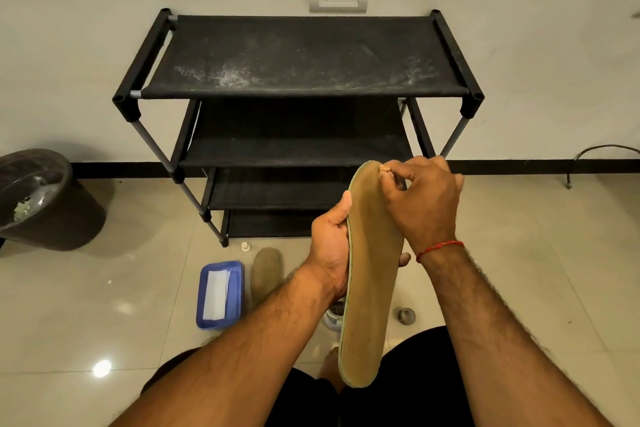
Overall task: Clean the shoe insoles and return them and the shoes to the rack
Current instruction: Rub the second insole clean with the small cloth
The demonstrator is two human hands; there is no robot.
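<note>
A long tan insole (pixel 370 288) stands almost upright in front of me, toe end up. My left hand (pixel 330 246) grips its left edge near the middle. My right hand (pixel 420 201) pinches the insole's top right edge between thumb and fingers. A second tan insole (pixel 266 270) lies flat on the floor behind my left forearm. Part of a white shoe (pixel 334 317) shows under my left wrist. The black shoe rack (pixel 298 94) stands against the wall, its dusty top shelf and lower shelves bare.
A blue tray (pixel 235 295) holding white wipes lies on the floor at left. A dark bin (pixel 52 204) stands far left. A small white bottle (pixel 245 246) sits by the rack's foot. A grey floor drain (pixel 406 315) is at right. A cable (pixel 602 152) hangs by the right wall.
</note>
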